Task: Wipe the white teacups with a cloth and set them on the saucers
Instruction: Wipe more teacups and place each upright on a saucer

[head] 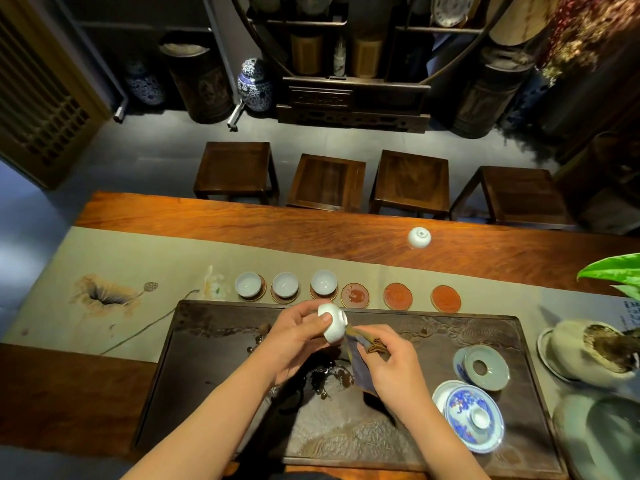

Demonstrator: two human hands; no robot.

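A person's two bare forearms reach forward over a dark carved tea tray (221, 393) on a long wooden table (242, 223). The left hand (298, 337) grips a white teacup (333, 322) tipped on its side, thumb pressed on the near wall and fingers curled behind it, the cup's foot ring pointing toward the right hand. The right hand (391, 362) pinches a folded dark cloth (360, 358) with a brownish edge between thumb and fingers; the cloth's upper corner meets the cup just beside its base, though whether it actually presses the porcelain is hard to tell. The rest of the cloth hangs down below the grip.

Just beyond the held cup, on a beige painted table runner (114, 258), runs a row of six round saucers. The three to the left of the grip each carry an upright white teacup: the first cup (248, 284), second cup (285, 285) and third cup (324, 282). The three to the right are bare reddish saucers: the nearest saucer (354, 296), the middle saucer (397, 296) and the far saucer (446, 298).

Farther away, beyond and right of the hands, one more white teacup sits upside down (419, 237) on bare wood. To the right of the right hand, on the tray, rest a pale celadon lid (486, 367) and a blue-and-white gaiwan lid (474, 415).
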